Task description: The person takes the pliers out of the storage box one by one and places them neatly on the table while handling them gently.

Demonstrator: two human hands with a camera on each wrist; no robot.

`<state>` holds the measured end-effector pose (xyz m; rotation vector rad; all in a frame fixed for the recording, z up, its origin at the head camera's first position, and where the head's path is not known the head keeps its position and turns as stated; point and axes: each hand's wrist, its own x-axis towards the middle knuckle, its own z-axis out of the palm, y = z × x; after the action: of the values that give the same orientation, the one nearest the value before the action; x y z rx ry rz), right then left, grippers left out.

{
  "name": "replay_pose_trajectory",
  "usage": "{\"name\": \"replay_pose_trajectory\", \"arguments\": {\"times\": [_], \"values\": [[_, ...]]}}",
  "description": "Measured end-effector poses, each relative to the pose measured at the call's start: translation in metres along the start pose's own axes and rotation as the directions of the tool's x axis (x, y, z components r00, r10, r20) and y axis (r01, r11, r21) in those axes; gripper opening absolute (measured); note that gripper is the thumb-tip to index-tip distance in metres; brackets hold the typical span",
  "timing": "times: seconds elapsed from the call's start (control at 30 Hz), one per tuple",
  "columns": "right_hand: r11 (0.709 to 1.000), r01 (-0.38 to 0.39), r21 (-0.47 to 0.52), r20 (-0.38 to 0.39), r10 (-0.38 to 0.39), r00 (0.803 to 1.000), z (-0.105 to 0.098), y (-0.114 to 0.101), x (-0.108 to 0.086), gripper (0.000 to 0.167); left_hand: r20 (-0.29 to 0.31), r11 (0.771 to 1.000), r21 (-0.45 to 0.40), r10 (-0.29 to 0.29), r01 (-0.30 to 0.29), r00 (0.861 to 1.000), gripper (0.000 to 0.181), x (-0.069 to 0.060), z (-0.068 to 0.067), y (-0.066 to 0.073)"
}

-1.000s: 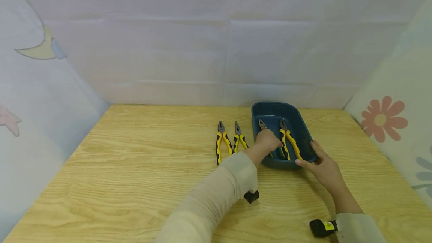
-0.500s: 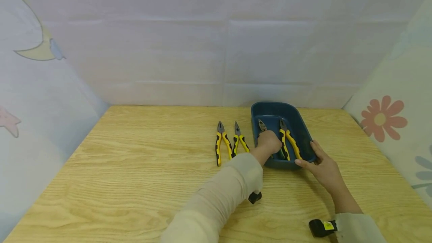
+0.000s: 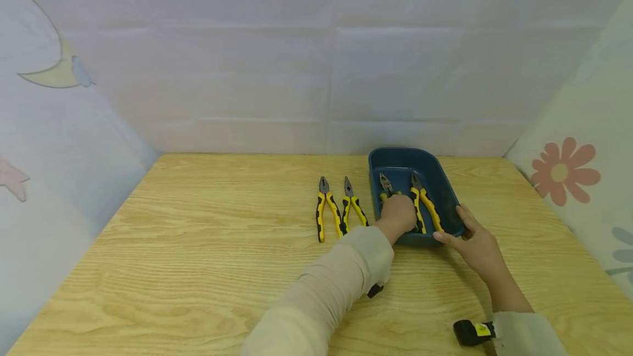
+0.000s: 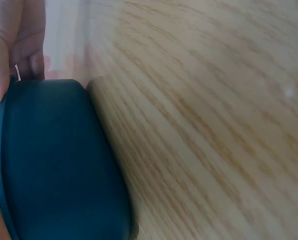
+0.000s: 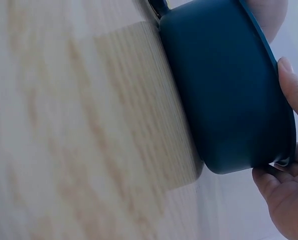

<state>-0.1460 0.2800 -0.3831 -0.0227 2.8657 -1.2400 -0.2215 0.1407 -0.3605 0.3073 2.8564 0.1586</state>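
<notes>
Inside the blue tray, my left hand is curled over the handles of the left pliers, whose metal jaws point away from me. Its fingertips are hidden beneath the hand. Beside it in the tray lie yellow-and-black pliers. My right hand grips the tray's near right corner, thumb at the rim and fingers round the outer side. In the right wrist view that hand holds the tray. The left wrist view shows the tray's outer wall and the right hand.
Two more yellow-and-black pliers, one farther left and one nearer the tray, lie on the wooden table. A pale wall covering stands behind the table, with printed side panels at left and right.
My left hand and sleeve have shifted slightly to the right within the tray. The jaws of the pliers there have barely moved. My right hand keeps its hold on the tray corner.
</notes>
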Motion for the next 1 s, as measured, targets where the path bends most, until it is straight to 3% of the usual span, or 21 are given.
{"name": "replay_pose_trajectory", "arguments": {"times": [0.17,0.37,0.6,1.0], "values": [[1.000,0.005,0.003,-0.009,-0.005,1.000,0.001,-0.001,0.000,0.086,0.014,1.000,0.020,-0.009,0.009,1.000,0.013,-0.002,0.001,0.002],[1.000,0.006,0.002,-0.010,-0.006,1.000,0.000,-0.001,0.000,0.086,0.004,0.997,0.039,-0.067,0.067,0.998,0.013,0.006,0.006,0.005],[1.000,0.003,0.003,-0.010,-0.003,1.000,0.000,-0.001,-0.001,0.085,0.021,0.991,0.110,-0.081,0.078,0.997,0.017,0.012,0.010,0.007],[1.000,0.003,-0.005,-0.013,-0.003,1.000,0.001,0.001,0.000,0.086,0.028,0.986,0.080,-0.147,0.145,0.989,0.015,0.013,0.007,0.009]]}}
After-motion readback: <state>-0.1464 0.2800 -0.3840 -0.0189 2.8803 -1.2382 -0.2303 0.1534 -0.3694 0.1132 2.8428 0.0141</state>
